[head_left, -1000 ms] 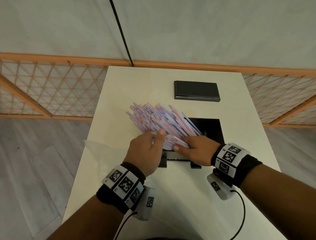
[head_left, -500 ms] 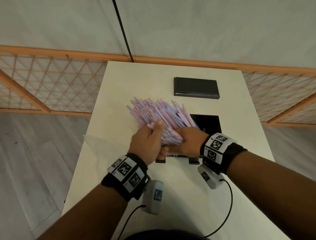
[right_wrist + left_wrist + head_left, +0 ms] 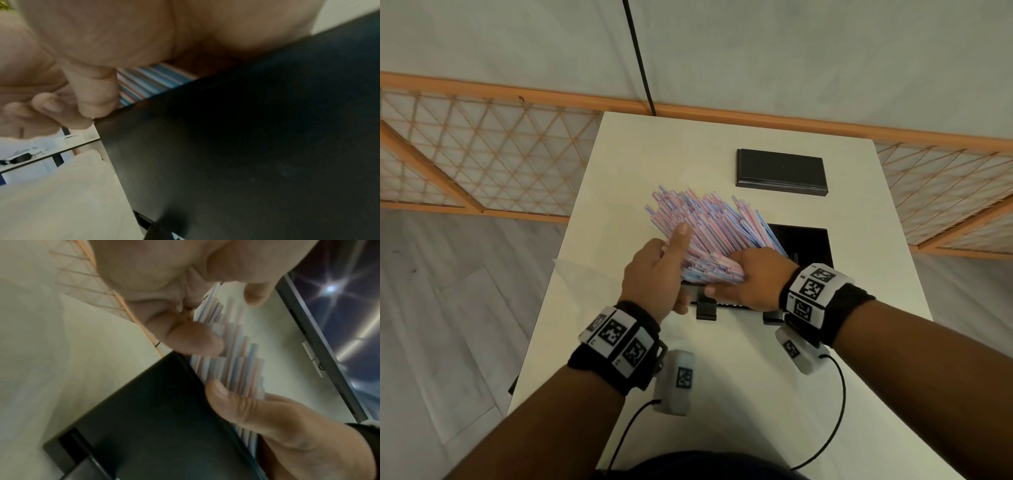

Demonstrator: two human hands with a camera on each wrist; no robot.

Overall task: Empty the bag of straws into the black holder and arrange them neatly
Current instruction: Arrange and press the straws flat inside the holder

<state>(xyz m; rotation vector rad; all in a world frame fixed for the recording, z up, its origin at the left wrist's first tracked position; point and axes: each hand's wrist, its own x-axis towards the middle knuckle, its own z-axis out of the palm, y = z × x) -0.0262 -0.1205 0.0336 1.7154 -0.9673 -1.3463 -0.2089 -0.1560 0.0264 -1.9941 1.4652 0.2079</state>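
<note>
A thick bundle of pink, blue and white straws fans up and to the left above the near left end of the black holder. My right hand grips the bundle's lower ends over the holder's front wall. My left hand holds the bundle from the left, thumb laid up along the straws and fingers curled underneath. In the left wrist view the straws rise past the holder's black wall. In the right wrist view a strip of straws shows under the palm above the holder.
A flat black lid lies at the back of the white table. A clear plastic bag lies at the table's left edge. An orange lattice fence runs behind the table; wrist cables hang near the front.
My left thumb has slid further up the bundle. Both hands stay on the straws, which now stand steeper over the holder's near left end.
</note>
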